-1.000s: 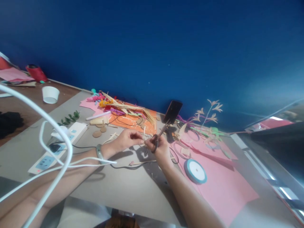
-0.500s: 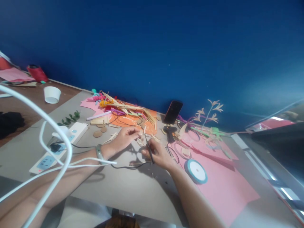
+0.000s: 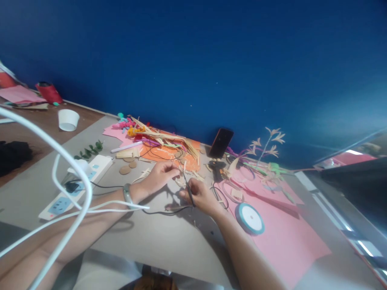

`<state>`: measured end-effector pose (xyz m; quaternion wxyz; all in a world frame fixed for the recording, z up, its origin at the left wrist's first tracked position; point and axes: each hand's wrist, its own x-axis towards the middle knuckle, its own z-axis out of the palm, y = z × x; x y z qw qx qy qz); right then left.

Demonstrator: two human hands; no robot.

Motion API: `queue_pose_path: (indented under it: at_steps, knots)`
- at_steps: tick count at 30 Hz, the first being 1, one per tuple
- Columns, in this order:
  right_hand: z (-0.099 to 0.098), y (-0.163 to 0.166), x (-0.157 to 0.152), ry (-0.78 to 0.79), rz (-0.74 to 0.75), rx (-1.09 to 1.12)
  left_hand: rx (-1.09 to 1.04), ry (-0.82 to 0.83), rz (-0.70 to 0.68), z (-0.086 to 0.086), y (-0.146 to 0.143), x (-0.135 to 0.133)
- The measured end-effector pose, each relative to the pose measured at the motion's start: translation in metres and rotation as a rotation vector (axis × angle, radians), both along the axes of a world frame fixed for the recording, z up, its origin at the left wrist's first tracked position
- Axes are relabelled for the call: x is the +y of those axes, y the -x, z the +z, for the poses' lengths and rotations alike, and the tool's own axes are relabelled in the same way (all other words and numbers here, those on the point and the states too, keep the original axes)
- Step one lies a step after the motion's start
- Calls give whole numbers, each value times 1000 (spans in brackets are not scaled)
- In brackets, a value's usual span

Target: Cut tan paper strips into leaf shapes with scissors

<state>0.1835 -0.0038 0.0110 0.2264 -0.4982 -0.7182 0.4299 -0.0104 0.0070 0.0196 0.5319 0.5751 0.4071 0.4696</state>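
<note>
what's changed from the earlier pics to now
The right hand has swung the scissors from pointing towards the phone to pointing beside the left hand's fingertips. Nothing was visibly let go. The left hand has barely moved; the phone and spool stayed put.

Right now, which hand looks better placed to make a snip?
Probably the right hand: it holds the scissors, their blades angled toward the left hand, whose thumb and fingers are pinched together.

A pale glow brightens the right of the blue wall (image 3: 193, 64); my right arm (image 3: 242, 247) casts a soft shadow on the desk (image 3: 163, 237). My fingers (image 3: 197, 187) look slightly blurred, and the edges stretch.
</note>
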Motion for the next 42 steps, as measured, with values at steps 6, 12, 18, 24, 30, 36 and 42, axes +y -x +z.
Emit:
queue_pose_path:
  at_steps: [6,12,18,24,30,36,42]
  knots:
    - [-8,-1,2,66,-5,117,-14,13,10,-2,0,0]
    - [-8,1,1,128,-15,144,-7,20,26,-3,0,1]
    - [-13,-1,4,96,-49,134,16,7,34,-3,1,1]
    - [-6,-2,4,86,-98,215,55,43,-48,-2,2,0]
    - [2,2,1,-142,-245,328,60,150,-256,-14,-3,0]
    - [-1,5,-3,-215,-261,333,149,54,-232,-15,-2,1]
    - [0,7,-3,-141,-254,327,107,37,-177,-19,1,6]
